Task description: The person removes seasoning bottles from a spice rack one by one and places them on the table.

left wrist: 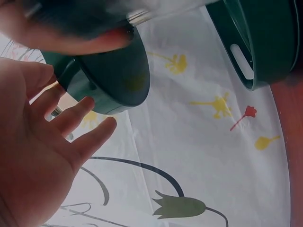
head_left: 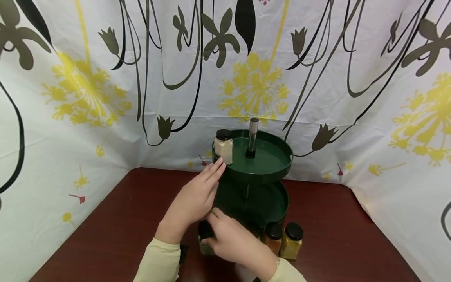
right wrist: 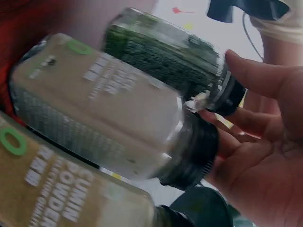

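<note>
My left hand [head_left: 195,201] reaches up with straight fingers to a jar of pale powder [head_left: 223,150] with a black lid. That jar stands on the left side of the upper tier [head_left: 266,158] of a green two-tier rack. In the left wrist view the fingers [left wrist: 97,137] are spread and relaxed. Below, my right hand [head_left: 236,237] pinches the black lid of a jar of green dried herbs [right wrist: 163,52], low in front of the lower tier [head_left: 258,205]. A beige powder jar [right wrist: 109,109] and a cumin powder jar [right wrist: 71,184] are beside it.
An orange-brown spice jar [head_left: 273,239] and a yellow spice jar [head_left: 291,241] stand to the right of my right hand. The rack's clear centre post [head_left: 253,135] rises above the upper tier. A patterned curtain [head_left: 183,98] hangs behind the dark red table [head_left: 324,219].
</note>
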